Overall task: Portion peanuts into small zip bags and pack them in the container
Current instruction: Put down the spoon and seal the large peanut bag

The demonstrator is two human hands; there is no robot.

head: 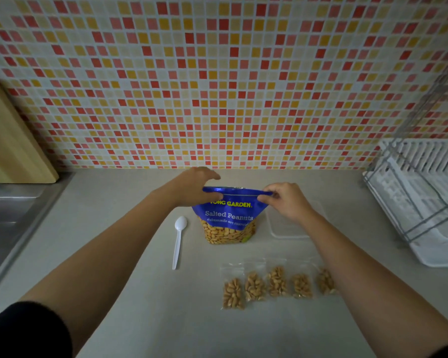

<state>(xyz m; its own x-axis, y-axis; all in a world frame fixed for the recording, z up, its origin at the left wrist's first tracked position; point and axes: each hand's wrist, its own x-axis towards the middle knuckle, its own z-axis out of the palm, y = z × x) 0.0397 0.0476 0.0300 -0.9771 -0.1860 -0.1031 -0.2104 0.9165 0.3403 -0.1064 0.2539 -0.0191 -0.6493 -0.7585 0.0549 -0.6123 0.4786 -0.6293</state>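
A blue bag of salted peanuts (228, 218) stands upright in the middle of the counter. My left hand (197, 188) pinches the left end of its top strip. My right hand (286, 200) pinches the right end. Several small clear zip bags holding peanuts (274, 284) lie in a row on the counter nearer to me, the rightmost one partly hidden by my right forearm. A clear plastic container (287, 229) sits right of the big bag, partly behind my right hand. A white plastic spoon (178, 239) lies left of the bag.
A white dish rack (422, 197) fills the right side. A wooden cutting board (13, 148) leans on the tiled wall at the left, above a steel sink edge (13, 218). The tiled wall rises just behind the bag.
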